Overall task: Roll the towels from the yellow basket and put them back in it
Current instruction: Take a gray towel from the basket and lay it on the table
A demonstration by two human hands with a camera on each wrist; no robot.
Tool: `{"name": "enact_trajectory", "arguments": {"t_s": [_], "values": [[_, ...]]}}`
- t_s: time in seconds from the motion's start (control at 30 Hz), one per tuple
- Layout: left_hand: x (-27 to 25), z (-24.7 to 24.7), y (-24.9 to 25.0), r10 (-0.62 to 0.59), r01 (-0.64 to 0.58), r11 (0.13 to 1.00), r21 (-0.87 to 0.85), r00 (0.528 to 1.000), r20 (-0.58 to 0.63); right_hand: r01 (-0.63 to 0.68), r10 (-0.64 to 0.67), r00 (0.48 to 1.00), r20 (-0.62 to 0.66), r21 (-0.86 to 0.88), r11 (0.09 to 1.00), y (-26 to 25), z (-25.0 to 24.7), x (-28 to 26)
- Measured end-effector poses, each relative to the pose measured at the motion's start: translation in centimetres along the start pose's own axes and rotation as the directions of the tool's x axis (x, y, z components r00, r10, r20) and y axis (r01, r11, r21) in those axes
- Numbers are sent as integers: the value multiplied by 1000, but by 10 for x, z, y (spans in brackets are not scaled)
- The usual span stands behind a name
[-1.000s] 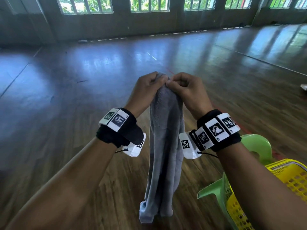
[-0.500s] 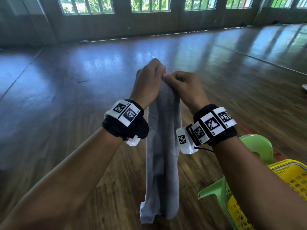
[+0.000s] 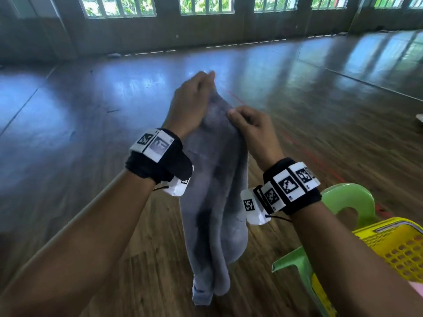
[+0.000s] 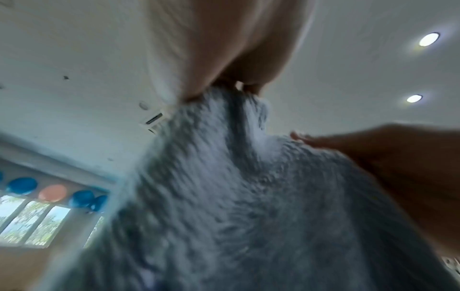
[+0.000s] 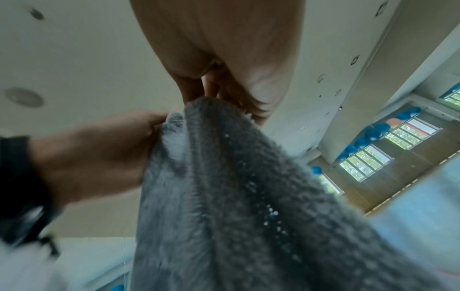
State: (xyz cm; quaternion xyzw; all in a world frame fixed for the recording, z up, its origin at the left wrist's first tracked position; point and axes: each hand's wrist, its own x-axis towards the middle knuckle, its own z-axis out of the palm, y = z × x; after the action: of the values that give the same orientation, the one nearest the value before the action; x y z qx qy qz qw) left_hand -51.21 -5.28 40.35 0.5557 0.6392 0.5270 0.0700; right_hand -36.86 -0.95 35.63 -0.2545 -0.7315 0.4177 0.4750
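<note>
A grey towel (image 3: 215, 202) hangs lengthwise in the air in front of me, folded into a narrow strip. My left hand (image 3: 194, 99) pinches its top end, raised highest. My right hand (image 3: 249, 124) pinches the towel's right edge a little lower. The left wrist view shows the towel (image 4: 224, 196) gathered under my left fingertips (image 4: 251, 89). The right wrist view shows the towel (image 5: 236, 196) caught between my right thumb and fingers (image 5: 194, 92). The yellow basket (image 3: 398, 245) stands at the lower right; my right forearm hides much of it.
The yellow basket sits on a green plastic chair (image 3: 348, 200) at the lower right. A wide wooden floor (image 3: 91, 133) stretches ahead to a wall with windows (image 3: 206, 5). A red line (image 3: 315, 159) runs across the floor.
My left hand has risen with the towel's top end. My right hand has slid down and to the right along the towel's edge, so the hands are apart and the top has spread.
</note>
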Motion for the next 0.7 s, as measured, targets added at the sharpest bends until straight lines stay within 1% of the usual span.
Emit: {"name": "enact_trajectory", "arguments": {"t_s": [0.03, 0.07, 0.1, 0.13, 0.17, 0.23, 0.27, 0.37, 0.4, 0.47, 0.5, 0.57, 0.63, 0.67, 0.7], "values": [[-7, 4, -2, -35, 37, 999, -7, 989, 142, 37, -36, 999, -37, 27, 999, -5, -2, 4], [-14, 8, -3, -32, 43, 998, -40, 967, 254, 68, -65, 996, -67, 57, 996, -9, -5, 9], [-20, 9, -3, 6, 26, 994, -102, 954, 299, 77, -70, 994, -79, 80, 994, -10, -6, 11], [-22, 6, -4, 39, 9, 985, -169, 960, 277, 64, -57, 995, -77, 93, 994, -9, -5, 10], [-21, 2, -3, 59, -11, 977, -214, 974, 217, 37, -32, 998, -58, 80, 996, -5, -4, 6], [-14, -7, -6, 49, -22, 968, -250, 993, 104, -23, 23, 1000, 10, 22, 999, 8, -1, -6], [-13, -9, -10, 33, -9, 963, -268, 996, 84, -31, 30, 999, 22, 15, 999, 12, -1, -11], [-25, 2, -18, -21, 66, 950, -304, 988, 151, 11, -10, 999, -39, 38, 999, 11, -4, -5], [-31, 8, -20, -22, 73, 954, -289, 985, 174, 32, -29, 998, -57, 50, 998, 9, -5, 0], [-38, 14, -20, -11, 75, 960, -271, 973, 230, 61, -58, 997, -56, 56, 997, 9, -4, 4], [-39, 14, -18, 15, 54, 962, -269, 969, 246, 48, -46, 998, -50, 48, 998, 13, -2, 1], [-33, 8, -18, 46, 17, 960, -280, 975, 217, -11, 12, 1000, -29, 18, 1000, 24, 0, -13], [-27, 0, -21, 4, 32, 941, -338, 994, 105, -68, 68, 998, -1, -18, 997, 36, -1, -28], [-27, -1, -25, -33, 53, 927, -372, 998, 61, -76, 76, 997, 2, -17, 997, 37, -3, -33], [-30, 1, -27, -59, 74, 914, -399, 997, 48, -68, 68, 998, -7, -15, 998, 35, -4, -34]]}}
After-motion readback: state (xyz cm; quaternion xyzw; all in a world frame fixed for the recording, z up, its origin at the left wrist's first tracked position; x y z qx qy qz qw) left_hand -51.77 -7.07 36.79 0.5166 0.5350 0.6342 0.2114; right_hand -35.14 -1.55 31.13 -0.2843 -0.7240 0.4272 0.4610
